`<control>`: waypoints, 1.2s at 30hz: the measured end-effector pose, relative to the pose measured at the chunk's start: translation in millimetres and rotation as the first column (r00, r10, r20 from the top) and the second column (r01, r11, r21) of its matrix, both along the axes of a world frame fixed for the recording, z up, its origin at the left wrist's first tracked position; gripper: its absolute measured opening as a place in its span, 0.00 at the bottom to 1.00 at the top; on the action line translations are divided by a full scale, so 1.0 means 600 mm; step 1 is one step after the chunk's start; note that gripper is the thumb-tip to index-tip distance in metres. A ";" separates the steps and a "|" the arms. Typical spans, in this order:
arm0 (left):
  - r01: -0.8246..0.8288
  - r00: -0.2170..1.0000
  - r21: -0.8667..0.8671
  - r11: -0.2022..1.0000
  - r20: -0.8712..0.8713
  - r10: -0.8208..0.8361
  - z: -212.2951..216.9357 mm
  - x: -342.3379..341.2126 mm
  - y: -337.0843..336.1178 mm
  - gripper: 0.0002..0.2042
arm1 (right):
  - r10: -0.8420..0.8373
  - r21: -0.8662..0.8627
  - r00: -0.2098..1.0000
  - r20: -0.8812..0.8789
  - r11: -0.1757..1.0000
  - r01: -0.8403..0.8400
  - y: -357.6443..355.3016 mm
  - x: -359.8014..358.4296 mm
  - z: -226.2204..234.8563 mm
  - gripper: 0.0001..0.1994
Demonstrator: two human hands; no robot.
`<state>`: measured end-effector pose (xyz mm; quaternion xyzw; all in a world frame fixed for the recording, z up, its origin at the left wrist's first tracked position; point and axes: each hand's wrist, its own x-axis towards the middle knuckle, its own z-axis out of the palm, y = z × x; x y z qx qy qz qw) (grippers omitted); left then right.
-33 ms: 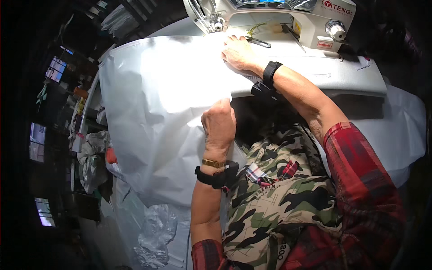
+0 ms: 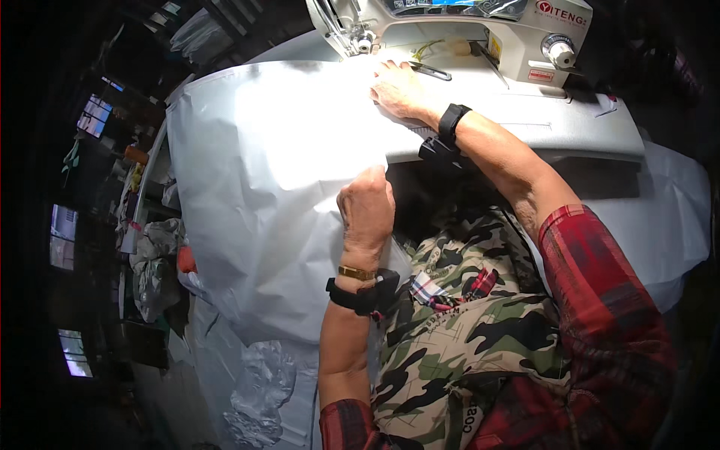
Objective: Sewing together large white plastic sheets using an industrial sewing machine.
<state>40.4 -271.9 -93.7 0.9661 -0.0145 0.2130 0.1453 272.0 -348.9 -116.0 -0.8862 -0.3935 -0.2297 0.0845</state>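
Observation:
A large white sheet (image 2: 225, 142) of smooth, creased material covers the left side of the sewing machine's bed and hangs over its front edge. My left hand (image 2: 367, 206) is closed on the sheet's right-hand edge in front of the machine bed, thumb side up. Farther off, my right hand (image 2: 397, 90) rests on the sheet's edge just before the needle area of the sewing machine (image 2: 517, 56), palm down with fingers a little apart. Glare from the lamp hides the fingertips and the stitching spot. Right beside those fingers lies a narrow dark metal tool (image 2: 431, 71).
Thread ends (image 2: 427, 49) lie under the machine arm. A handwheel (image 2: 559, 51) juts out at its right. Crumpled clear plastic (image 2: 259, 386) lies below the sheet on the left. More white material (image 2: 671, 217) hangs at the right, and a cluttered shelf (image 2: 139, 187) stands at the left.

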 end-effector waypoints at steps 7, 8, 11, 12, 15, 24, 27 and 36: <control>0.012 0.999 0.026 1.000 -0.044 -0.011 -0.020 -0.006 -0.014 0.11 | 0.121 -0.075 0.987 0.104 0.991 -0.113 -0.020 -0.006 -0.012 0.11; 0.007 0.999 0.040 0.999 -0.052 -0.005 -0.021 -0.006 -0.015 0.11 | 0.132 -0.052 0.988 0.084 0.990 -0.128 -0.021 -0.006 -0.013 0.11; 0.016 0.999 0.045 0.999 -0.045 -0.014 -0.026 -0.005 -0.014 0.11 | 0.159 0.012 0.986 0.047 0.987 -0.160 -0.020 -0.012 -0.019 0.11; 0.021 0.999 0.048 0.999 -0.043 -0.019 -0.027 -0.005 -0.013 0.11 | 0.177 0.035 0.984 0.030 0.983 -0.178 -0.021 -0.012 -0.019 0.11; 0.034 0.999 0.082 0.996 -0.043 -0.030 -0.029 0.001 -0.007 0.11 | 0.247 0.134 0.967 -0.055 0.962 -0.238 -0.019 -0.013 -0.018 0.11; -0.038 0.998 0.178 0.983 -0.042 0.046 0.008 0.067 0.036 0.03 | 0.300 0.113 0.953 0.030 0.947 -0.302 -0.027 -0.047 0.009 0.12; 0.022 1.000 0.226 0.974 -0.018 -0.018 0.027 0.102 0.051 0.04 | 0.319 0.144 0.948 -0.012 0.938 -0.314 -0.023 -0.056 0.008 0.11; 0.008 1.000 0.187 0.982 -0.006 -0.007 0.036 0.215 0.071 0.05 | 0.245 0.170 0.967 -0.074 0.958 -0.230 -0.006 -0.050 0.004 0.09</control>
